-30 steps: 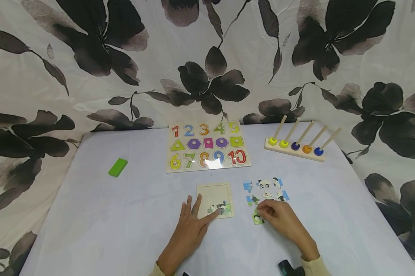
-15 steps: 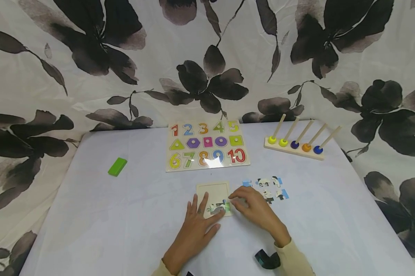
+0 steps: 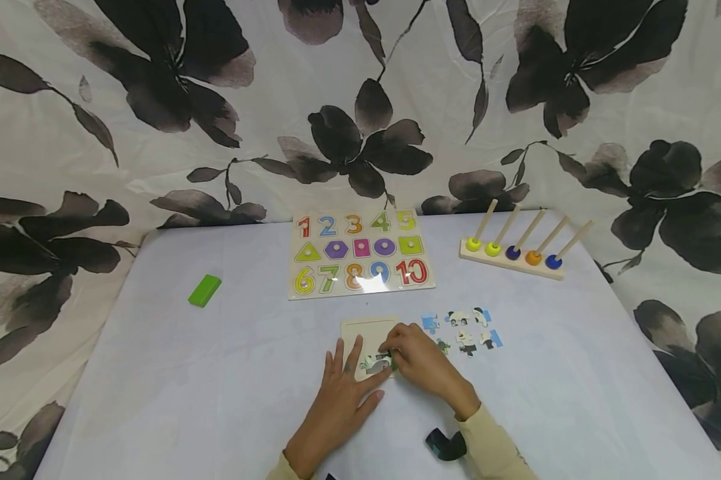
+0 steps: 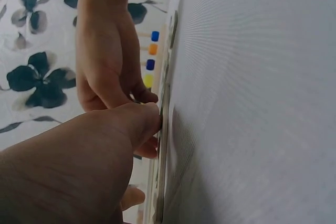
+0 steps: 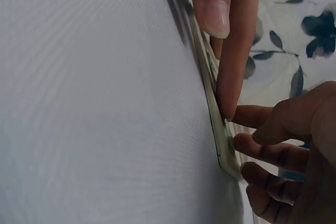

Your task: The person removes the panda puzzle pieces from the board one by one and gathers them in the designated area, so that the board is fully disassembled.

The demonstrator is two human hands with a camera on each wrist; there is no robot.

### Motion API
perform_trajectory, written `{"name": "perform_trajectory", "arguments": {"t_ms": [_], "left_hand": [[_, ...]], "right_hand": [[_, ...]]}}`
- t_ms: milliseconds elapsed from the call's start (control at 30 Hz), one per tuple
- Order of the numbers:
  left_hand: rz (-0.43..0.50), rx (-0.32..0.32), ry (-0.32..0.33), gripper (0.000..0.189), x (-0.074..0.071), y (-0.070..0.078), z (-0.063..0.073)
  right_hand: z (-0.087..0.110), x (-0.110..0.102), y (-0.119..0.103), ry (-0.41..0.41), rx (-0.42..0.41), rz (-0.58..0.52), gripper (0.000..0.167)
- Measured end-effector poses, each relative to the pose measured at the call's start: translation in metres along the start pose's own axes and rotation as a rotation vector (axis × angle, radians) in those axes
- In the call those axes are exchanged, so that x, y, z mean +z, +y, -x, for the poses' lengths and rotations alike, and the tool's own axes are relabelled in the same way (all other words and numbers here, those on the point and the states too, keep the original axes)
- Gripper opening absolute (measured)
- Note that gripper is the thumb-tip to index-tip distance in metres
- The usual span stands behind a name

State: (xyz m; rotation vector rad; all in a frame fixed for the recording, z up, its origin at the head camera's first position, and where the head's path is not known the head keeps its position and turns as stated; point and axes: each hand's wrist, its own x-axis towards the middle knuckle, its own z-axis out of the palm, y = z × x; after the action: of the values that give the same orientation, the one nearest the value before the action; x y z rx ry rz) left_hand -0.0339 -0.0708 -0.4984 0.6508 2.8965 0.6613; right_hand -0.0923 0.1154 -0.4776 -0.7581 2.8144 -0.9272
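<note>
A shallow wooden puzzle tray (image 3: pixel 369 327) lies on the table, with panda puzzle pieces (image 3: pixel 374 364) fitted along its bottom. My left hand (image 3: pixel 330 413) is spread over the tray's lower left, one extended fingertip pressing near the fitted pieces. Bent over the tray's right side, my right hand (image 3: pixel 423 360) pinches a small puzzle piece mostly hidden by its fingers. In the right wrist view, the left hand's finger (image 5: pixel 239 56) touches the tray (image 5: pixel 211 108), with the right hand's fingers (image 5: pixel 273 153) at its edge. Several loose panda pieces (image 3: pixel 466 343) lie to the right.
A number and shape board (image 3: pixel 360 257) lies behind the tray. Back right stands a pegged wooden base with coloured beads (image 3: pixel 510 261). A green block (image 3: pixel 205 291) lies on the left of the white-covered table (image 3: pixel 216 380). Floral cloth (image 3: pixel 360 100) hangs behind.
My right hand has moved left from the loose pieces to the tray, and the lowest green piece is gone from its spot. My left hand has shifted slightly, staying on the tray.
</note>
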Motion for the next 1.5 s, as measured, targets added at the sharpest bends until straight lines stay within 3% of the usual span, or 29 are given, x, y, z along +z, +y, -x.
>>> {"name": "perform_trajectory", "arguments": {"t_ms": [900, 1500], "left_hand": [[0.013, 0.007, -0.001, 0.038, 0.001, -0.0007, 0.0006], [0.016, 0.01, 0.003, 0.037, -0.0002, -0.0006, 0.001]], "right_hand": [[-0.0018, 0.0044, -0.0047, -0.023, 0.031, -0.052, 0.024], [-0.0017, 0.0023, -0.0028, 0.006, -0.004, -0.095, 0.024]]}}
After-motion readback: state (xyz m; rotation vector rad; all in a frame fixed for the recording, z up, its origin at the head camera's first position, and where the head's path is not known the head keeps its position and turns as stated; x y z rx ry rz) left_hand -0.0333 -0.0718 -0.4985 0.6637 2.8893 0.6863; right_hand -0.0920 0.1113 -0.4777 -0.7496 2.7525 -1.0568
